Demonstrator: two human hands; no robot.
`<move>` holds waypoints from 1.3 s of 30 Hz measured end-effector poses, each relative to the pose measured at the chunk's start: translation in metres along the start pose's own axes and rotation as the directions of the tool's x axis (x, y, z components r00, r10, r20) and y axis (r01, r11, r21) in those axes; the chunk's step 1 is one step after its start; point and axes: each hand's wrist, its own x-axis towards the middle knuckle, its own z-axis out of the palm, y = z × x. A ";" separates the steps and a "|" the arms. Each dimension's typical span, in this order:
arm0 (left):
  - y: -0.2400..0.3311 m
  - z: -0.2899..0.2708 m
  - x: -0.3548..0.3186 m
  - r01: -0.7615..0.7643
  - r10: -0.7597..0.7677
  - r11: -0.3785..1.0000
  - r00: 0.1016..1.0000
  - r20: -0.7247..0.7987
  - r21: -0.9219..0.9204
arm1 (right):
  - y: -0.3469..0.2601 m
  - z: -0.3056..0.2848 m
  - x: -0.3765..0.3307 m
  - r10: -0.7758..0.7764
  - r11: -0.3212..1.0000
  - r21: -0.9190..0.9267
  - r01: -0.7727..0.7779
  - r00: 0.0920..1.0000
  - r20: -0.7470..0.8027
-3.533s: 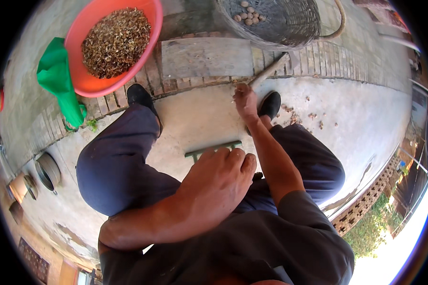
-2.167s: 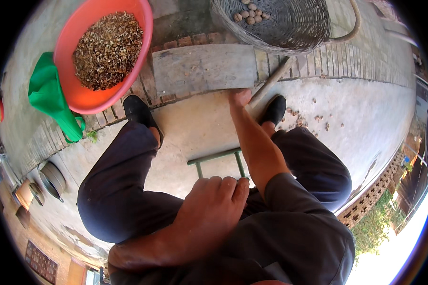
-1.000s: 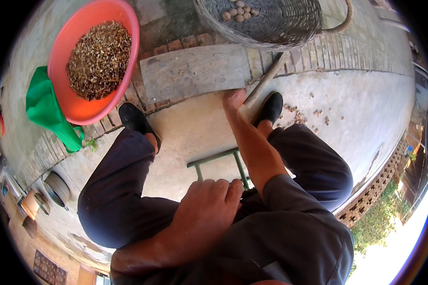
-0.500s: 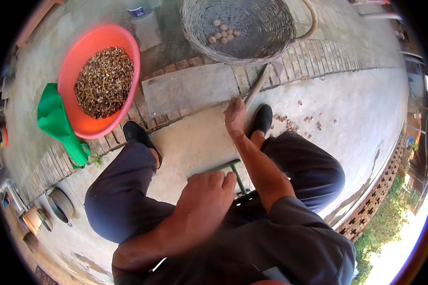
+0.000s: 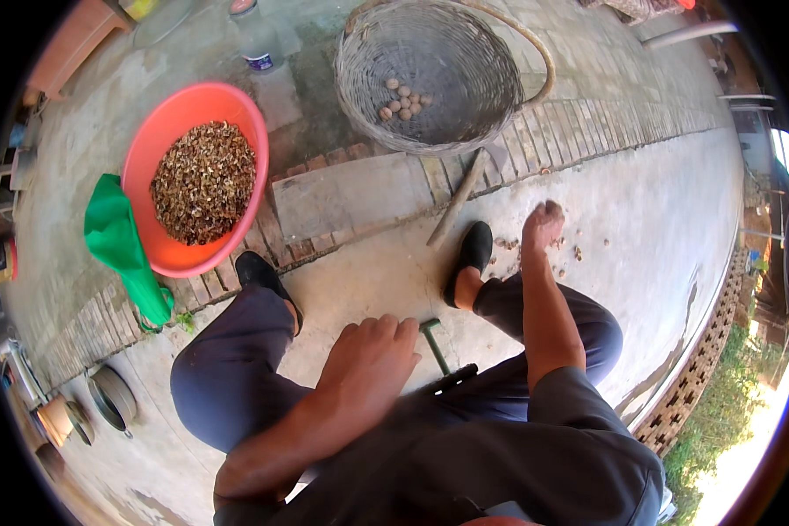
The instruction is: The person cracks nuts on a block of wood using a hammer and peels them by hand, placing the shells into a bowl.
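Note:
My right hand (image 5: 543, 225) is curled closed above the pale floor, beside scattered brown shell bits (image 5: 508, 243); what is inside its fingers is hidden. My left hand (image 5: 368, 355) hovers between my knees, back up and fingers bent under, so its grip cannot be seen. Near it is a green metal bar (image 5: 437, 346) with a T-shaped end. A wooden-handled tool (image 5: 460, 200) with a grey metal head lies on the ground beyond my right foot, its head by the wicker basket (image 5: 491, 114). Several round walnuts (image 5: 403, 105) sit in that basket.
A red basin (image 5: 259, 188) holding a heap of walnut pieces (image 5: 203, 180) stands at left, with a green bag (image 5: 118, 237) against it. A clear jar (image 5: 256, 39) is behind. Brick edging (image 5: 579, 131) crosses the floor. Dark pans (image 5: 111, 396) lie at lower left.
My right hand has let go of the tool's handle and moved right, over the shell bits. The tool lies on the ground. My left hand has shifted slightly left.

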 end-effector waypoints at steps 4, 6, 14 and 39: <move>-0.009 -0.006 -0.001 0.074 -0.075 0.997 0.997 -0.027 -0.025 | -0.219 -0.031 0.024 -0.152 0.677 0.736 0.028 0.983 0.102; -0.011 -0.010 0.001 0.082 -0.085 0.995 0.995 -0.060 -0.052 | -0.269 -0.020 0.039 -0.321 0.632 0.774 0.027 0.918 0.231; -0.032 -0.016 0.008 0.132 -0.156 0.978 0.977 -0.144 -0.163 | -0.328 0.159 0.057 -0.527 0.840 0.307 0.447 0.542 0.654; -0.069 0.003 0.031 0.199 -0.273 0.962 0.744 -0.610 -0.187 | -0.331 -0.018 0.041 -0.611 0.476 0.555 -0.683 0.197 0.766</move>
